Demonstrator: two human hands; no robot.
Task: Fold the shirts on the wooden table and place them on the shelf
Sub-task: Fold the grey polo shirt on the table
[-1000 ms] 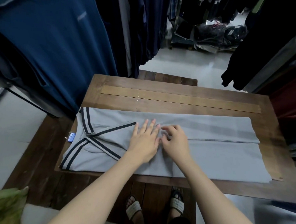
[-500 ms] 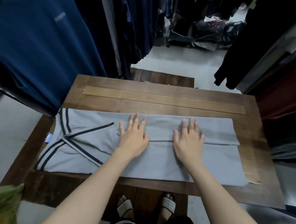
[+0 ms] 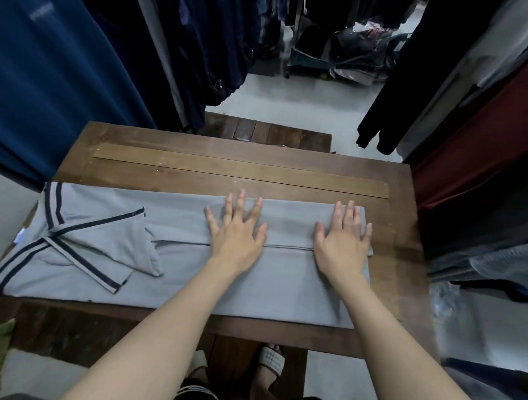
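We pressed our left hand (image 3: 235, 239) and right hand (image 3: 341, 245), fingers flat, on the soft, light grey shirt (image 3: 176, 274) near the table (image 3: 228, 161) right edge; best pinched at its hem

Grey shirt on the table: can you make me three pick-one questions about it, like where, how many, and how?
1. Where does the grey shirt lie? A floor; B wooden table; C hanger.
2. How many hands press it? A none; B one; C two.
3. How are the fingers? A straight, spread; B fists; C pinching a sleeve.
Answers: B, it lies on the tabletop. C, left hand and right hand both rest on it. A, all fingers lie flat.
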